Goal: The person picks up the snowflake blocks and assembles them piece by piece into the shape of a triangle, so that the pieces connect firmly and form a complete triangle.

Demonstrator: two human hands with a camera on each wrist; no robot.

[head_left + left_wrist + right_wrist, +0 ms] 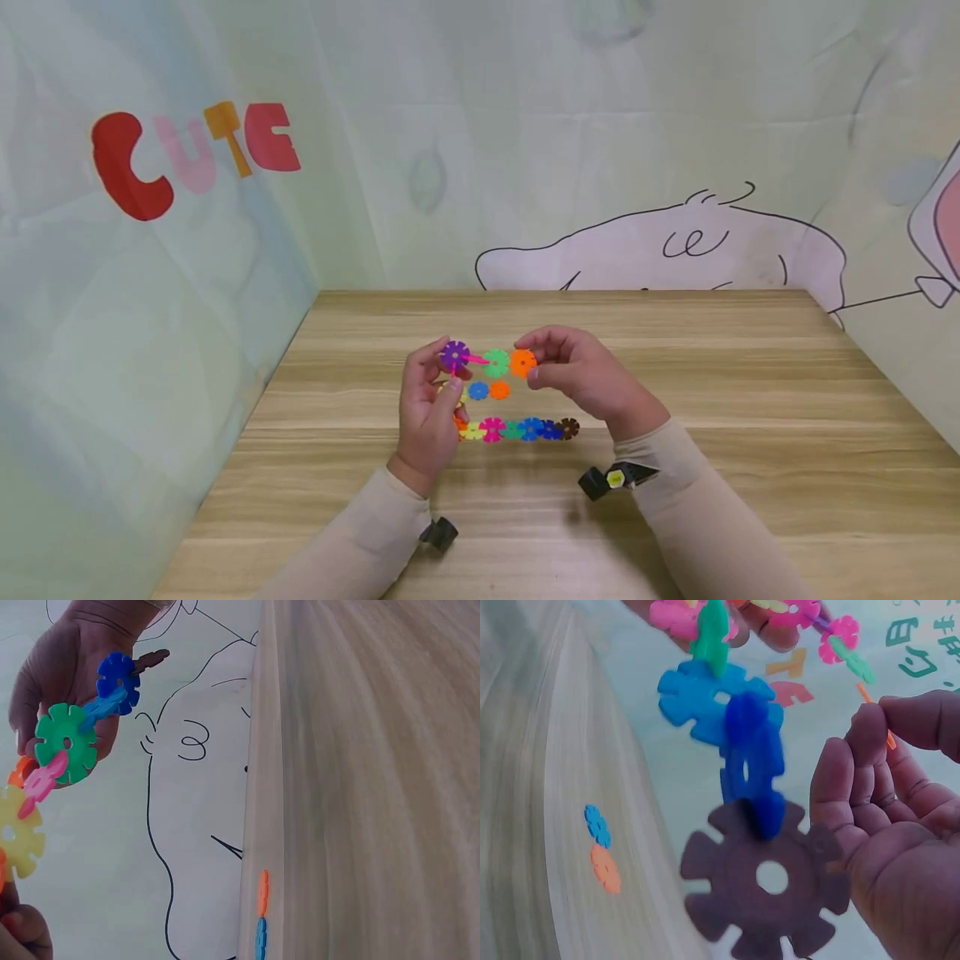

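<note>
My left hand (433, 417) grips a linked chain of notched plastic discs. Its lower row runs right through a pink disc (492, 429) and a blue disc (531, 429) to a brown disc (769, 877) at the end. Above, the chain has a purple disc (454, 356), a pink one seen edge-on and a light green disc (496, 363). Between thumb and fingertips, my right hand (573, 371) pinches an orange disc (522, 362) close beside the green one; whether they touch I cannot tell. The left palm and fingers hide part of the chain.
On the wood-grain table (337, 483) lie a loose blue disc (597, 825) and an orange disc (606, 868), end to end beyond the chain. Fabric walls with printed letters and a cartoon animal (667, 250) stand behind the table and at its left.
</note>
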